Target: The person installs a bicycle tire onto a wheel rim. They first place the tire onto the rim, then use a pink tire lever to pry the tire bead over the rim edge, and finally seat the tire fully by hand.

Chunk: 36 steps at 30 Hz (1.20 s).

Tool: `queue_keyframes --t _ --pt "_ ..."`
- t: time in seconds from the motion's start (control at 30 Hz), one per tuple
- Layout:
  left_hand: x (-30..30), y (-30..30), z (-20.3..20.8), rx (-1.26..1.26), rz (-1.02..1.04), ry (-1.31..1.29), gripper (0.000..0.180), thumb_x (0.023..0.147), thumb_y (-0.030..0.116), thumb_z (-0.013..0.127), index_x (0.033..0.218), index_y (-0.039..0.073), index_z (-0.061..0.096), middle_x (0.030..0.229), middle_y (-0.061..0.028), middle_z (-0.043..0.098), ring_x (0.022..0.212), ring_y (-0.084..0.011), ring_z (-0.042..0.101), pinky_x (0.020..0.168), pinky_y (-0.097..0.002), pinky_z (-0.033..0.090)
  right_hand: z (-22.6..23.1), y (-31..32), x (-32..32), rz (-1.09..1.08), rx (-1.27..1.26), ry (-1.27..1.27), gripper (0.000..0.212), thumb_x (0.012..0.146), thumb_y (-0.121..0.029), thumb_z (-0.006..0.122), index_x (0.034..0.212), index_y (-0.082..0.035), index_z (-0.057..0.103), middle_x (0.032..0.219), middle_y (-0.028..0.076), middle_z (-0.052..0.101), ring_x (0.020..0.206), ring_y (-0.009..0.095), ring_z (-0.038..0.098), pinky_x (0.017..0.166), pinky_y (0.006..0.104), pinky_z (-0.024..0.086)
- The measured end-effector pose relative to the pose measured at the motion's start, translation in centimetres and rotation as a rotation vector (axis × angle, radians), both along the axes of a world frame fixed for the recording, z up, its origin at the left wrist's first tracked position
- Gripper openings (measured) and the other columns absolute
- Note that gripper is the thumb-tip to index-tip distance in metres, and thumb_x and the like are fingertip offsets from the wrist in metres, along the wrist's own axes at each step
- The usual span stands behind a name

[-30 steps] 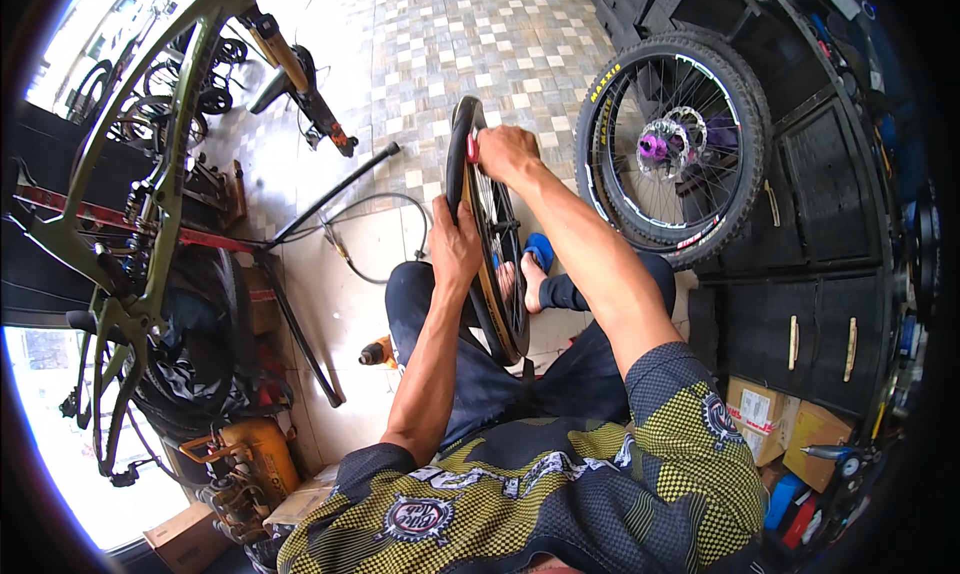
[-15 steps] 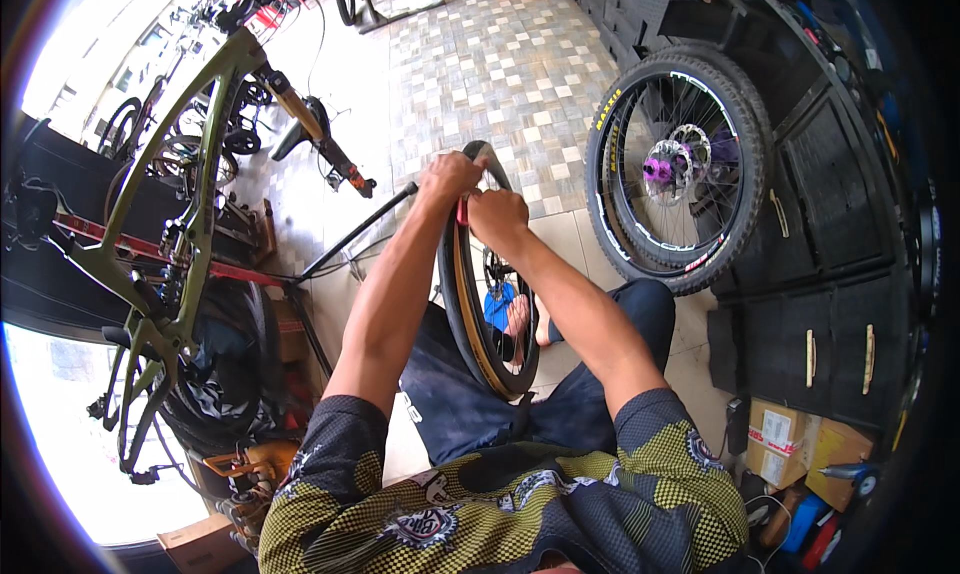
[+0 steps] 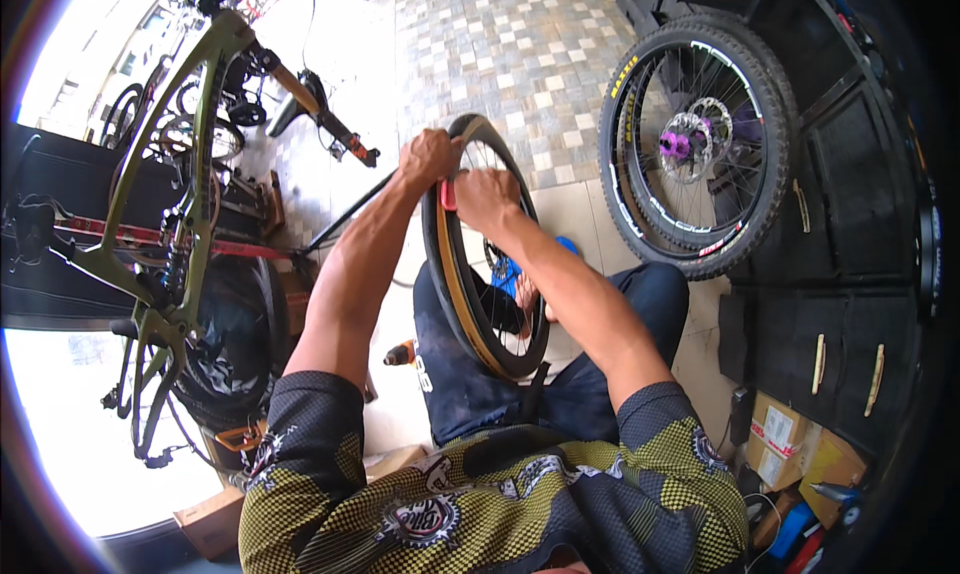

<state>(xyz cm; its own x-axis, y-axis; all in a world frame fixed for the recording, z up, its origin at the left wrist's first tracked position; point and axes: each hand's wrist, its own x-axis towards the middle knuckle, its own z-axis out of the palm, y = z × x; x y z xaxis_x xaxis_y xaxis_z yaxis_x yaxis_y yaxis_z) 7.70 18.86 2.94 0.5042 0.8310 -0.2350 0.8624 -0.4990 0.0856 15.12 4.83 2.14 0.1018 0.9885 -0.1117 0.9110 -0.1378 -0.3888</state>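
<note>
Head view: the left hand [image 3: 428, 156] curls tightly over the wheel [image 3: 437, 259], upright between the knees; the right hand [image 3: 487, 198] is fisted around a red lever [image 3: 448, 196] at its rim. Tiled floor [image 3: 500, 64] spreads ahead, black cabinets [image 3: 850, 234] rightward, a green frame [image 3: 225, 39] leftward.

Held tyre [image 3: 437, 264]: matt rub. Red tool [image 3: 448, 195]: smooth plast. Knobbly tyre [image 3: 774, 174]: rough rub. Purple hub [image 3: 676, 146]: glossy met.

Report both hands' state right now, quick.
Left hand: closed, gripping the upper part of the tan-walled tire.
Right hand: closed, holding a small red tool at the wheel's rim.
</note>
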Motion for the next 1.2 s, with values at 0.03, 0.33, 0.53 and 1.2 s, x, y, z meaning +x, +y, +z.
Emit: queue_keyframes --t 0.03,0.33,0.53,1.2 --pt "0.0 0.1 0.1 -0.008 0.038 -0.013 0.061 0.104 0.054 0.057 0.098 -0.003 0.079 0.096 -0.0272 0.076 0.095 -0.0421 0.077 0.085 -0.0492 0.061 0.0 0.2 0.1 0.007 -0.007 -0.003 0.020 0.094 -0.010 0.062 0.097 -0.008 0.082 0.096 0.014 0.081 0.095 0.029 0.080 0.076 0.0433 0.063" --pt "-3.3 1.3 -3.1 0.024 0.199 -0.291 0.072 0.100 0.059 0.057 0.085 -0.009 0.077 0.087 -0.0357 0.071 0.088 -0.0479 0.074 0.083 -0.0525 0.057 -1.1 -0.2 -0.9 0.113 0.203 0.041 0.017 0.084 0.000 0.063 0.100 0.001 0.066 0.086 0.024 0.076 0.087 0.042 0.078 0.077 0.0511 0.062" --pt "-3.5 0.6 -3.3 -0.134 0.316 -0.456 0.067 0.099 0.059 0.059 0.089 -0.004 0.080 0.090 -0.0316 0.074 0.089 -0.0436 0.075 0.085 -0.0492 0.057 -0.8 -0.4 -0.5 0.094 0.138 -0.023 0.012 0.086 0.000 0.062 0.097 0.002 0.064 0.082 0.026 0.075 0.082 0.043 0.078 0.072 0.0541 0.061" --pt "-1.7 2.4 -8.5 -0.057 0.429 -0.815 0.056 0.097 0.055 0.067 0.092 0.001 0.082 0.078 -0.0197 0.076 0.077 -0.0292 0.074 0.079 -0.0422 0.057 -2.0 7.3 4.2 0.004 -0.038 -0.138 0.024 0.095 -0.014 0.057 0.093 -0.006 0.080 0.100 0.022 0.079 0.091 0.036 0.080 0.079 0.0486 0.065"
